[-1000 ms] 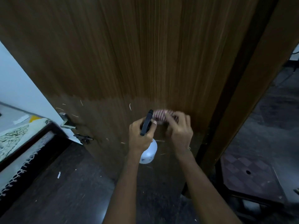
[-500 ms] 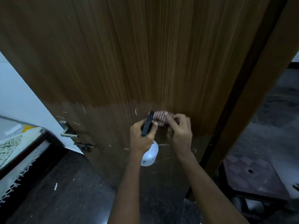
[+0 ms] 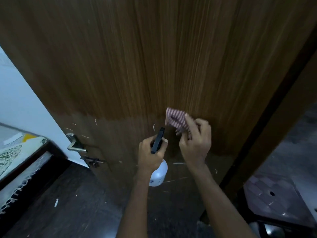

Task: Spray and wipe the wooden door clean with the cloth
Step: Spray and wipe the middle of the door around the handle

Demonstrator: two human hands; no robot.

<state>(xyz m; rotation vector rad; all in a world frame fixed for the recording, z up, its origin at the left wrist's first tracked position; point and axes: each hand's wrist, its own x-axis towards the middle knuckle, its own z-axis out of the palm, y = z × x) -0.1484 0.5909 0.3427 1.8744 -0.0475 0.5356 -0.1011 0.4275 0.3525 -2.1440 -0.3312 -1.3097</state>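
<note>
The wooden door point(image 3: 154, 66) fills most of the head view, its lower part darker and scratched. My left hand point(image 3: 151, 152) grips a white spray bottle point(image 3: 158, 174) by its black trigger head point(image 3: 157, 140), nozzle towards the door. To its right, my right hand point(image 3: 195, 141) holds a red-and-white striped cloth point(image 3: 176, 120) up near the door's surface, the cloth partly unfolded above my fingers. Whether the cloth touches the door is unclear.
A metal door handle point(image 3: 75, 146) and a latch point(image 3: 92, 161) sit at the door's left edge. A bed with a patterned sheet point(image 3: 15, 152) stands at the left. The door frame point(image 3: 274, 126) runs down the right, with a low dark table point(image 3: 274, 201) beside it.
My right hand has lifted away to the right of the bottle, and the cloth has opened out above it. The left hand with the bottle stays roughly in place.
</note>
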